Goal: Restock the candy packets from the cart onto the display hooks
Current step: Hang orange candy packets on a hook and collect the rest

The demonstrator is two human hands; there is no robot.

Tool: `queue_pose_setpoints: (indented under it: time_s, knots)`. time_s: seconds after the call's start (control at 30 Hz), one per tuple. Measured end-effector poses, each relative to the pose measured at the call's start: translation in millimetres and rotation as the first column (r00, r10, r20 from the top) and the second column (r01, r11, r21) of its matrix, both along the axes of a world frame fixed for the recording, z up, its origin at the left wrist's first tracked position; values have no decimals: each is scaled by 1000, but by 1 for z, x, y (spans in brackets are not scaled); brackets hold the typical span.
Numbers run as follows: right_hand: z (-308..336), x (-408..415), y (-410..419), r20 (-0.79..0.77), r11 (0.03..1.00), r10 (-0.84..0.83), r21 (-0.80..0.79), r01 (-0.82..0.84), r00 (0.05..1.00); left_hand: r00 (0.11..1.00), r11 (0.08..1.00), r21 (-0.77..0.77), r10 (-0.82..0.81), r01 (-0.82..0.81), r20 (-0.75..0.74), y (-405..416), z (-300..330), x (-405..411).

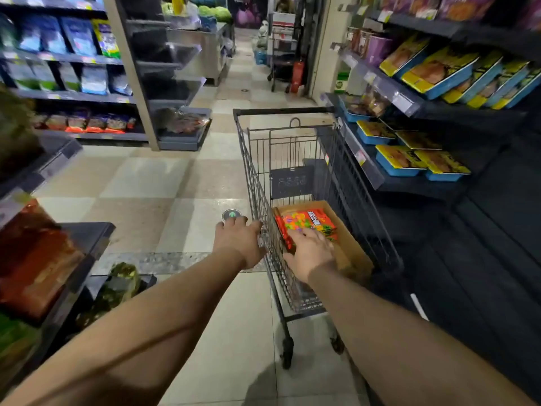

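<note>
Both hands reach out: left hand grips the cart rim, right hand lies spread, fingers straight, on the candy packets inside the box.

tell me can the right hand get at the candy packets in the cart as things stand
Probably yes: the right hand is already inside the cart, over the candy packets in the open box.
</note>
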State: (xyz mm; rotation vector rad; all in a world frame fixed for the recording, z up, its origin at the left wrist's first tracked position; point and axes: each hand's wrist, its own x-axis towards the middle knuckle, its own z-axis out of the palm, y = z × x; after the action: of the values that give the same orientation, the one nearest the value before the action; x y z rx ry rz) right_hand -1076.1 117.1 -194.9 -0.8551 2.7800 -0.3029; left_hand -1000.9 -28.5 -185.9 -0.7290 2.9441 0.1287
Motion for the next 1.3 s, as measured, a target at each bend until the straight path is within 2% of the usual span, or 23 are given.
queue_pose_setpoints:
  time_s: [0.13,0.3,0.4,0.57,0.77,1.0,1.2,1.3]
  knots:
    - [1,-55,-24,-16,995,-102,-3,102,995,996,996,18,-86,86,0,-39,-6,-78]
    - [-8,-128,-3,5,959,-278,51,277,961,963,965,54,-260,256,69,-23,-20,-182]
    - [-14,-178,7,-13,940,-336,57,336,942,944,943,96,-325,319,60,-12,-26,-238]
    - [-17,-257,2,30,930,-366,40,364,930,948,948,106,-308,299,80,-26,-33,-304]
    - [-43,-319,-10,114,905,-425,37,423,898,940,956,174,-270,235,209,-63,-74,-369]
    - [-118,-371,-27,282,786,-616,152,600,736,854,906,255,-410,339,321,-108,-159,-449]
    - [-192,-384,-73,440,651,-740,274,708,509,737,857,374,-503,355,452,-149,-239,-509]
    - [-230,-395,-94,502,569,-775,294,768,383,716,842,457,-506,288,481,-163,-280,-533]
